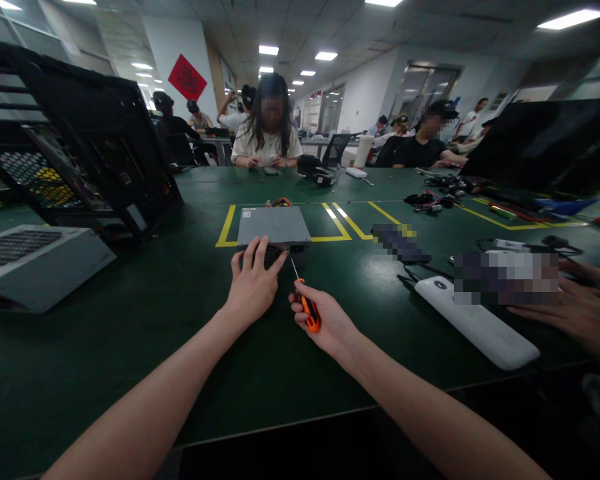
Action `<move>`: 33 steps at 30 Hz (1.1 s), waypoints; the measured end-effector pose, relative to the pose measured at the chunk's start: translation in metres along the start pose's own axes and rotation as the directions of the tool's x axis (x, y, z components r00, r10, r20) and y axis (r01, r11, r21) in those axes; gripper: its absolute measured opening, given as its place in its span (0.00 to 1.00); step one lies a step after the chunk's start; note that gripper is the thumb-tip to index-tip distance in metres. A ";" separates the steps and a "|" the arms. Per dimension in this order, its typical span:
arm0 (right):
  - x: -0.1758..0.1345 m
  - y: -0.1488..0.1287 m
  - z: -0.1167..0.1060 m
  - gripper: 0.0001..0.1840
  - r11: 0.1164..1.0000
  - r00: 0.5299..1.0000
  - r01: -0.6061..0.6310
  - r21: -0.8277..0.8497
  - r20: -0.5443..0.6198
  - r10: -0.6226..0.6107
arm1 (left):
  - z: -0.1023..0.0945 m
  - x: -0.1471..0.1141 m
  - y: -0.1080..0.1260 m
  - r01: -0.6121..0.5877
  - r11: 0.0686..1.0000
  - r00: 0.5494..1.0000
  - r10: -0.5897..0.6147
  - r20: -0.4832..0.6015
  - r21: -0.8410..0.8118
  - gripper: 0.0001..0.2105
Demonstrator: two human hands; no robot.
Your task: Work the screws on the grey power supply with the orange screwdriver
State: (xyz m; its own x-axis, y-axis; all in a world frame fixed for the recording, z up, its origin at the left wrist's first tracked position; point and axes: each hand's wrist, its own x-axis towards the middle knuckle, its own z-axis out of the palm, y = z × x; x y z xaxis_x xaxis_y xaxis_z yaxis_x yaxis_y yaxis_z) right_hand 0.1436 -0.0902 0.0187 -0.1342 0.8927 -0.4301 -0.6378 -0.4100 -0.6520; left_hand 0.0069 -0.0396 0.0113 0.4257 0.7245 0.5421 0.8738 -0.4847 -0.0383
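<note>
A grey metal computer power supply (pixel 275 225) lies on the green table, with its fan side and socket facing me and coloured cables behind it. My left hand (pixel 254 283) rests against its near edge, fingers spread over the top edge and front face. In my right hand (pixel 325 317) is a screwdriver with an orange and black handle (pixel 310 313), fingers wrapped round it. Its thin shaft points up and away, the tip at the power supply's front face beside my left hand's fingers. Whether a screw sits there is too small to tell.
A black computer case (pixel 75 143) and another grey power supply (pixel 55 267) stand on the left. Yellow tape (pixel 225 230) marks the table (pixel 220 400). At right are a white power strip (pixel 480 327), cables (pixel 430 200), and another person's hand (pixel 575 303). A person (pixel 267 133) sits opposite.
</note>
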 end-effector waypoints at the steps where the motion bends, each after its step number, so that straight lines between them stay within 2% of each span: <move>1: 0.000 0.000 0.000 0.07 1.000 1.000 -0.017 0.006 -0.001 0.017 | 0.000 0.000 0.000 -0.001 1.000 1.000 0.001 0.002 0.003 0.22; 5: 0.000 -0.001 -0.001 0.16 0.998 0.998 -0.063 0.025 0.016 0.062 | 0.000 0.000 0.000 -0.001 1.000 1.000 0.001 0.006 0.006 0.22; 11: 0.001 0.000 -0.002 0.05 1.000 1.000 0.007 -0.008 0.008 -0.007 | 0.002 0.001 0.000 -0.001 1.000 1.000 0.001 -0.003 0.029 0.22; 16: 0.000 -0.001 0.001 0.15 0.999 0.999 -0.043 0.000 0.011 0.043 | 0.001 0.001 0.000 -0.003 1.000 1.000 0.003 -0.001 0.029 0.22; 22: -0.002 -0.001 0.001 0.05 1.000 1.000 0.007 -0.006 -0.024 -0.007 | 0.001 0.000 0.000 -0.001 1.000 1.000 0.001 -0.006 0.004 0.22; 27: -0.002 -0.001 0.002 0.16 0.998 0.998 -0.061 -0.006 0.009 0.061 | 0.002 0.001 0.000 0.004 1.000 1.000 -0.003 -0.012 0.011 0.22; 33: 0.000 0.001 0.001 0.04 1.000 1.000 -0.002 -0.023 0.012 0.003 | 0.002 0.000 -0.001 0.002 1.000 1.000 -0.002 -0.013 0.013 0.22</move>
State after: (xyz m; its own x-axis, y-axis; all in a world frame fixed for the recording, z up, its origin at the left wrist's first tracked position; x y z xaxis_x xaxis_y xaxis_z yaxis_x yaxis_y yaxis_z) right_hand 0.1422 -0.0899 0.0185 -0.1454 0.8939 -0.4240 -0.6195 -0.4164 -0.6655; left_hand 0.0070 -0.0381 0.0098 0.4212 0.7190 0.5528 0.8776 -0.4770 -0.0482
